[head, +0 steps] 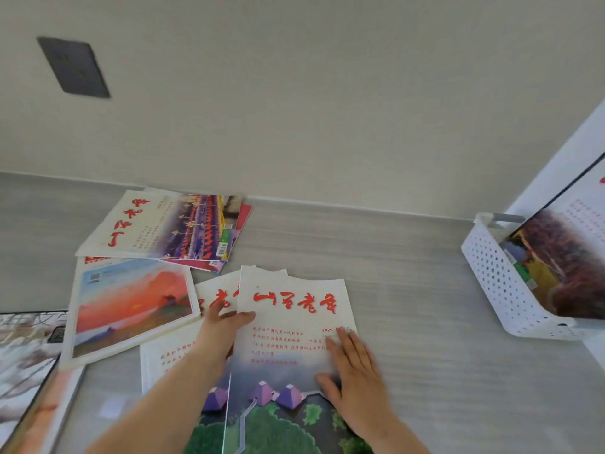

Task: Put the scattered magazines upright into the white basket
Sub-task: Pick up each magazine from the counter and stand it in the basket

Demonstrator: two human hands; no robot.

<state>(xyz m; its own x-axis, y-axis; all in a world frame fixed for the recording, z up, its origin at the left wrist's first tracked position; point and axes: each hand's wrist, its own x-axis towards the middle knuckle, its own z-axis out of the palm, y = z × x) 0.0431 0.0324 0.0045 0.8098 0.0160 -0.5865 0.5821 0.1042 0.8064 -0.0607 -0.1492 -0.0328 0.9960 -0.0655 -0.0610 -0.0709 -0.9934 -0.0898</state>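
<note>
While one magazine (563,257) already stands in the white basket (497,280), several loose magazines (131,306) lie on the counter (409,273), left hand (226,326) pinching the topmost magazine (294,326), right hand (357,385) flat upon it.

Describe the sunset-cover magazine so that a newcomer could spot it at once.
On the grey tabletop, look left of the left hand. The sunset magazine lies flat there, white-bordered. Unlike its neighbours with big red characters, its cover is one orange-red sky painting.
</note>
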